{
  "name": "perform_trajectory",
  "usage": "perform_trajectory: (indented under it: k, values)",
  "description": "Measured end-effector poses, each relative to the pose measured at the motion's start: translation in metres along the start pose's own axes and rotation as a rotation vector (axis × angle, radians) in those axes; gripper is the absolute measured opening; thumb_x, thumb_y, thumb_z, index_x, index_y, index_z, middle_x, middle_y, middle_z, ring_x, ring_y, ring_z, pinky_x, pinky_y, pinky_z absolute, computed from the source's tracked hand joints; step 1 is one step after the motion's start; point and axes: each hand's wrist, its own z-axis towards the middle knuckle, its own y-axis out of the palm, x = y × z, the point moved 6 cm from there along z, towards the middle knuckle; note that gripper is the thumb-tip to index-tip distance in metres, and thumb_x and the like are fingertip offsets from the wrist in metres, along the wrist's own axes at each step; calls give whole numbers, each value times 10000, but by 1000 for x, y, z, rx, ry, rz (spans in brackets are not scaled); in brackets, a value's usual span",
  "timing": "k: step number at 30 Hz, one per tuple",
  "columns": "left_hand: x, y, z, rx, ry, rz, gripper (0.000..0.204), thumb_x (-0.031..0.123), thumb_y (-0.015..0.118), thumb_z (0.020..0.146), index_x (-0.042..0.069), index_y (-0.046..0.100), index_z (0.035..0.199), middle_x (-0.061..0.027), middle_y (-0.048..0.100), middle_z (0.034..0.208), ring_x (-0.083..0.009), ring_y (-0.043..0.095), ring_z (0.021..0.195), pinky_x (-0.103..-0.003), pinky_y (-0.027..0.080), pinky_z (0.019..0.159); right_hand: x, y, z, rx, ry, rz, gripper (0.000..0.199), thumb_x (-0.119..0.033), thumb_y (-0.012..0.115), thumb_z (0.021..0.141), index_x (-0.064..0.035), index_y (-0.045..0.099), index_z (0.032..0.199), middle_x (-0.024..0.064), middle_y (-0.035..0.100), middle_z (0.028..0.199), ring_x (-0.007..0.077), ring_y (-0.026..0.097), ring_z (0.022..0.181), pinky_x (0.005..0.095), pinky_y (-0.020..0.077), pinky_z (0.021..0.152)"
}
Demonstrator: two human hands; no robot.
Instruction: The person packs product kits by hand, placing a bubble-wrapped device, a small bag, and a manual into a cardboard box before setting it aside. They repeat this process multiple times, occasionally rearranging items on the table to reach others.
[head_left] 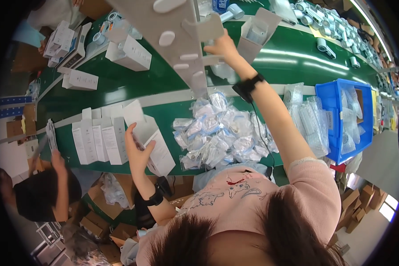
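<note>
Left hand [137, 153] resting open against an open white carton [157, 148], palm on its side, fingers spread wide along the raised flap, thumb beneath. Just left of that hand, standing in a tight row on the green table [119, 84], several more white boxes [97, 139]. Just right of it, lying heaped, a pile of small clear bags with blue-and-white contents [219, 133].

Right hand [221, 46] reaching far out, arm stretched across the pile, black band around the wrist. Fingers curling by the edge of a grey cardboard piece [204, 27]; impossible telling whether gripping it or only touching. Just right of that hand, standing open, a grey carton [259, 31]. Left of it, slanting across the view, a pale perforated bar [175, 42]. Directly below it, lying on the green belt, a clear bag [221, 71].

Further right of the outstretched arm, sitting well apart, a blue bin [334, 115] holding more bags, with clear packets [308, 122] leaning beside it. Far left, another person's hand [57, 157] lifting white sheets.
</note>
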Motion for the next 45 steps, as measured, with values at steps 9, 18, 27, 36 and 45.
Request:
perform_trajectory:
  k: [9,18,27,36,45]
  values:
    - [94,85,-39,-277,207,-238,674,129,766,569,59,323,1073,-163,446,1036,-284,496,933,-342,411,804,-62,-160,-174,678,301,1513,557,-48,633,689,-47,338,1162,98,477,1041,193,505,967,328,432,825]
    - [133,137,-54,49,427,-252,701,132,786,561,59,251,1009,-264,396,1130,-352,478,987,-403,387,826,-90,-129,-205,715,135,805,545,-138,615,745,-42,309,1185,121,387,1150,239,412,1052,360,354,908]
    - [102,136,-41,98,729,-383,696,98,788,555,85,234,977,-262,357,1189,-365,425,1065,-420,350,883,-95,-122,-200,42,-316,479,311,-147,620,730,-46,585,1022,147,406,1194,319,367,1157,377,333,933]
    - [93,95,-42,91,432,-69,470,89,738,597,43,377,893,-190,451,1085,-312,482,999,-347,384,839,13,40,-157,-315,-58,-162,334,-150,674,674,-58,588,984,138,494,1086,290,490,964,334,401,851]
    - [109,89,-32,-56,199,142,240,25,654,638,-9,563,858,-139,529,946,-311,532,848,-336,428,714,-4,-21,-160,-175,130,423,347,-50,717,588,-15,531,879,108,576,849,215,571,825,283,469,683]
